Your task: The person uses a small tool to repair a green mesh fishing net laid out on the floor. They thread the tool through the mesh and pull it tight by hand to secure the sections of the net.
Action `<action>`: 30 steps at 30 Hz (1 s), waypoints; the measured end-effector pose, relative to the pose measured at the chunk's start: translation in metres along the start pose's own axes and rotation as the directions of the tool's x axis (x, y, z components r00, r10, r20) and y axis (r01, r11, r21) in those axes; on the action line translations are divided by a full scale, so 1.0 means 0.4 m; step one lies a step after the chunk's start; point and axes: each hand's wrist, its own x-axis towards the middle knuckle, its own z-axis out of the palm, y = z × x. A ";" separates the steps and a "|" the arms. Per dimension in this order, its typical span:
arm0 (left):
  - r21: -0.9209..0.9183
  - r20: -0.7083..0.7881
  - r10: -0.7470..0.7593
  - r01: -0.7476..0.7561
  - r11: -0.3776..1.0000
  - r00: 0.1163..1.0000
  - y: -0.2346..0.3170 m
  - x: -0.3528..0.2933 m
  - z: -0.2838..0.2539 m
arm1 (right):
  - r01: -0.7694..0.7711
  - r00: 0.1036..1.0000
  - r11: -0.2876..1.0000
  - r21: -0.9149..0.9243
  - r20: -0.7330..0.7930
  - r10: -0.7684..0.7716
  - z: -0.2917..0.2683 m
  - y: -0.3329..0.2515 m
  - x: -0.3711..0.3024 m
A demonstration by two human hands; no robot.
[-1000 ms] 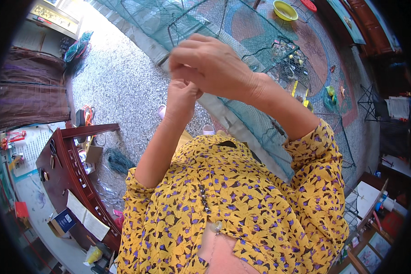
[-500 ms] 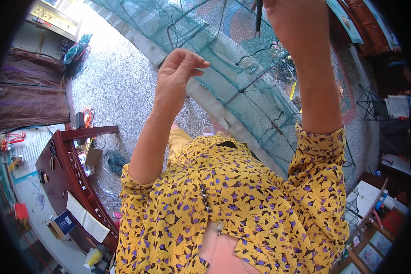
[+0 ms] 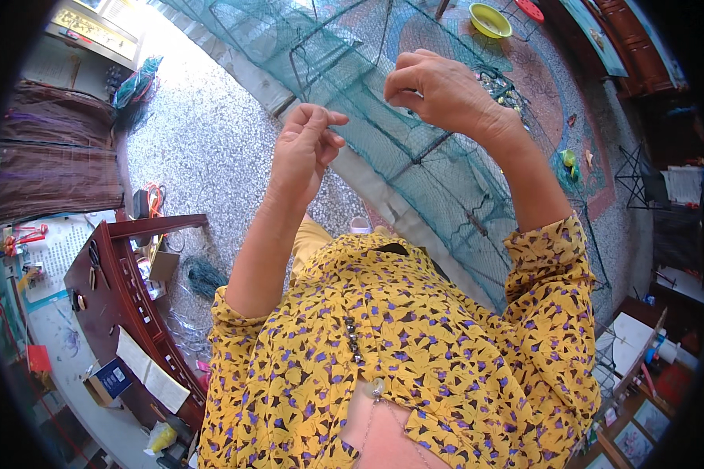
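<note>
A green mesh net (image 3: 383,148) with dark frame rods spreads from the top of the view down past my right side. Above its near edge is my left hand (image 3: 303,148), thumb and index finger pinched together and the other fingers curled. My right hand (image 3: 446,90) hovers over the net to the right, its fingers also closed in a pinch. Whatever either pinch holds, such as a thin thread, is too fine to make out. The two hands are apart, roughly level with each other.
On the left stands a dark red wooden table (image 3: 94,289) with scissors (image 3: 94,262) and an open notebook (image 3: 152,371). A bundle of dark green netting (image 3: 203,277) lies on the speckled floor (image 3: 203,148). At the far right is a yellow-green basin (image 3: 490,21).
My right hand has come down and to the left from the top right, nearer my left hand. The left hand has dropped slightly. The basin now shows.
</note>
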 end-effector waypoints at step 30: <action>0.569 0.099 0.366 -0.354 0.742 0.925 -0.041 -0.036 0.101 | 0.414 0.881 0.724 0.552 -0.444 -0.165 0.001 -0.196 0.054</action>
